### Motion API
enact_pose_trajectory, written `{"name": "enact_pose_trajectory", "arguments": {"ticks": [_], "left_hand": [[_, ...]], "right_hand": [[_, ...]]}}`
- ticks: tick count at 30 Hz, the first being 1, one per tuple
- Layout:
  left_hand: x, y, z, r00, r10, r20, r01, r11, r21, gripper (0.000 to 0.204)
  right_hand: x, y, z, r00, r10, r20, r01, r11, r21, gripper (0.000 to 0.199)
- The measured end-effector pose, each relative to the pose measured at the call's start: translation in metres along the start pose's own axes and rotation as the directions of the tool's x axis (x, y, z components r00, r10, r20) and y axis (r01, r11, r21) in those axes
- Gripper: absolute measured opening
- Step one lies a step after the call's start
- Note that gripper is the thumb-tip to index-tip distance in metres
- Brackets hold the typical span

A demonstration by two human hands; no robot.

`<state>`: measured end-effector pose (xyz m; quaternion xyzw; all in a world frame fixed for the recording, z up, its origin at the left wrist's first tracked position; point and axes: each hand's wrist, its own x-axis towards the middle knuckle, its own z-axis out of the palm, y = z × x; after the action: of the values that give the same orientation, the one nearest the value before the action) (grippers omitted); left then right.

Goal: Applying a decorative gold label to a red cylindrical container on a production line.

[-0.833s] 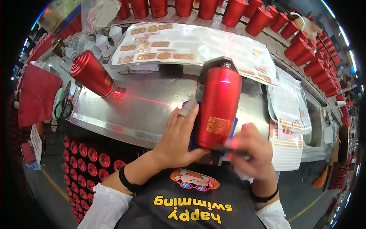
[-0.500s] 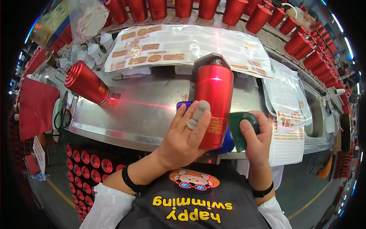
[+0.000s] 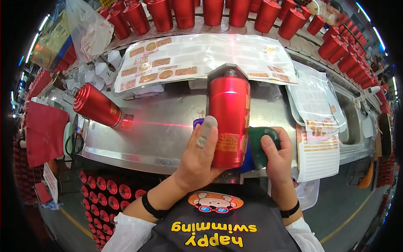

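Observation:
A glossy red bottle (image 3: 228,109) with gold decals lies in front of me, its neck pointing away, against a dark hexagonal stand (image 3: 221,69). My left hand (image 3: 195,155) cups the bottle's lower left side, its fingers pressed along the wall; pale finger cots cover some fingertips. In my right hand (image 3: 280,157) is a dark green scraper (image 3: 259,143), gripped between thumb and fingers, with its edge at the bottle's right side near the gold decals. Partly hidden beneath the bottle is something blue (image 3: 248,163). A second red bottle (image 3: 95,104) lies tilted on the metal worktop (image 3: 147,143) at left.
Transparent decal sheets (image 3: 201,54) with gold prints lie across the back, and more sheets (image 3: 317,126) at right beside a sink (image 3: 351,130). Many red bottles (image 3: 212,12) line the curved conveyor behind. Below left, more red bottles (image 3: 112,187) stand packed together. A red cloth (image 3: 46,130) hangs at far left.
The bottle has rolled leftward, so its lower gold decal moved left and others show at its right edge. My left hand slid from over the bottle to its left side.

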<state>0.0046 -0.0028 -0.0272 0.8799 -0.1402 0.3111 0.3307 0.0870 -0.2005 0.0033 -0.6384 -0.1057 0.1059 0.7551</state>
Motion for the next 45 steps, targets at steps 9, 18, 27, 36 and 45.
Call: {"name": "enact_pose_trajectory", "arguments": {"ticks": [9,18,27,36,45], "left_hand": [[-0.015,-0.010,-0.003,0.993,-0.104,0.058,0.112,0.983,-0.145,0.090],[-0.013,-0.010,-0.004,0.996,-0.074,0.056,0.079,0.993,-0.092,0.088],[-0.009,-0.012,-0.005,0.993,-0.086,0.080,0.093,0.992,-0.088,0.086],[-0.013,-0.013,-0.006,0.981,-0.145,0.131,0.154,0.986,-0.065,0.086],[-0.019,-0.016,-0.008,0.970,-0.149,0.194,0.149,0.989,0.015,0.094]], "right_hand": [[-0.005,0.001,0.001,1.000,-0.025,0.018,0.025,1.000,0.007,0.019],[0.001,-0.026,-0.001,0.588,-0.573,0.571,0.800,0.308,-0.515,0.035],[0.002,0.001,-0.012,0.964,-0.253,0.079,0.264,0.876,-0.403,0.040],[0.015,0.011,0.009,0.873,-0.470,0.134,0.473,0.745,-0.471,0.043],[0.018,-0.009,0.003,0.935,-0.353,0.002,0.331,0.875,-0.353,0.038]]}}
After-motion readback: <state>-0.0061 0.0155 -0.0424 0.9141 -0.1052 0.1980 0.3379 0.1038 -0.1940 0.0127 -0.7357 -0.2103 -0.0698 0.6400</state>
